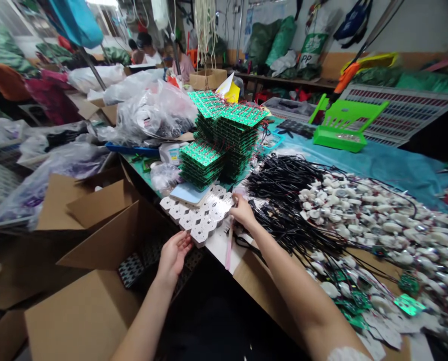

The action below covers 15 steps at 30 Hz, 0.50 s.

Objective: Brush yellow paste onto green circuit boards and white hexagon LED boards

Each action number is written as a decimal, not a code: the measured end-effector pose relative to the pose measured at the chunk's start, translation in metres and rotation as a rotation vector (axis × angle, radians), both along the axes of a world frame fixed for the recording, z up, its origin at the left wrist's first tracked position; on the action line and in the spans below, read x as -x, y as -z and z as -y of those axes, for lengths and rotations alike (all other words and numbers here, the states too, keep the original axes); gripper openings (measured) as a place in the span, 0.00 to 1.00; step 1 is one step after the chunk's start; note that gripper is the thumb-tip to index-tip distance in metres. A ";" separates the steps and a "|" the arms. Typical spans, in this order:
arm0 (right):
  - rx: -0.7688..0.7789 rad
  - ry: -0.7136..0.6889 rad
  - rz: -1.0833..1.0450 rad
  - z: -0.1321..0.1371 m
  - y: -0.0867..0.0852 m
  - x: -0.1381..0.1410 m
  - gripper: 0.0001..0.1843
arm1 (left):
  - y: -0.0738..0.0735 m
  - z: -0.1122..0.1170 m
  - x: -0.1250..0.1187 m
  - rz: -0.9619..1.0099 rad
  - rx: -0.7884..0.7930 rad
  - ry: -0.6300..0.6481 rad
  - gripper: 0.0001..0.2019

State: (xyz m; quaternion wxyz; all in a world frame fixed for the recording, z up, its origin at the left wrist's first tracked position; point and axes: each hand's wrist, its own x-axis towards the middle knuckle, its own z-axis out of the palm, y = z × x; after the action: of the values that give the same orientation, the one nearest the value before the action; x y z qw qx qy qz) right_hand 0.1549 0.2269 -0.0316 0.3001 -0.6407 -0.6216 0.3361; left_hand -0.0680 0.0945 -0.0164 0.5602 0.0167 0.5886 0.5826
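Observation:
A stack of white panels (199,220) with scalloped edges and small dark holes lies at the table's near edge. My right hand (243,211) is closed on the right end of this stack, thumb on top. Just below its front corner is my left hand (175,253), palm turned up, fingers loosely bent and apart; the fingertips are at the panel's edge, and I cannot tell whether they touch. A light blue pad (189,193) rests on the panels. Behind them rise tall stacks of green circuit boards (203,155) with red wires. A pink strip (229,248) lies by my right hand.
Black cables (287,175) and a large heap of white parts with wires (366,210) cover the right of the table. Open cardboard boxes (84,306) stand below on the left. A green chair-shaped holder (340,140) stands farther back. Other people sit in the background.

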 end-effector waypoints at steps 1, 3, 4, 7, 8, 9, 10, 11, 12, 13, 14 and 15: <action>0.023 0.016 -0.025 -0.003 -0.003 -0.001 0.36 | -0.001 -0.001 0.001 0.022 0.008 0.011 0.01; 0.055 0.056 -0.079 -0.007 -0.010 -0.002 0.33 | -0.004 -0.003 0.004 0.063 0.015 0.032 0.02; 0.066 0.078 -0.112 -0.007 -0.013 -0.002 0.31 | -0.005 -0.003 0.006 0.082 0.015 0.042 0.02; 0.094 0.155 -0.248 -0.010 -0.019 0.000 0.28 | -0.011 -0.007 0.011 0.131 -0.001 0.065 0.03; 0.112 0.184 -0.310 -0.012 -0.019 0.001 0.28 | -0.012 -0.009 0.012 0.145 -0.011 0.070 0.03; 0.139 0.210 -0.379 -0.014 -0.020 0.002 0.28 | -0.014 -0.011 0.014 0.152 -0.022 0.074 0.04; 0.175 0.231 -0.455 -0.018 -0.020 0.004 0.27 | -0.015 -0.014 0.014 0.152 -0.032 0.076 0.05; 0.217 0.245 -0.532 -0.021 -0.021 0.006 0.25 | -0.017 -0.017 0.015 0.144 -0.041 0.079 0.06; 0.263 0.251 -0.611 -0.024 -0.021 0.008 0.22 | -0.018 -0.021 0.015 0.128 -0.047 0.083 0.08; 0.311 0.251 -0.687 -0.026 -0.021 0.011 0.20 | -0.019 -0.025 0.014 0.106 -0.052 0.090 0.09; 0.358 0.246 -0.759 -0.027 -0.022 0.014 0.17 | -0.020 -0.028 0.014 0.084 -0.058 0.100 0.09; 0.403 0.239 -0.827 -0.027 -0.022 0.018 0.15 | -0.022 -0.031 0.013 0.069 -0.067 0.109 0.09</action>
State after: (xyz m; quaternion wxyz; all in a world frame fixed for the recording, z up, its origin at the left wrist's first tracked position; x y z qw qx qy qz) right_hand 0.1373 0.2544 -0.0099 0.4288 -0.5655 -0.2943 0.6401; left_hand -0.0807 0.1252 0.0052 0.6101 0.0475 0.5474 0.5708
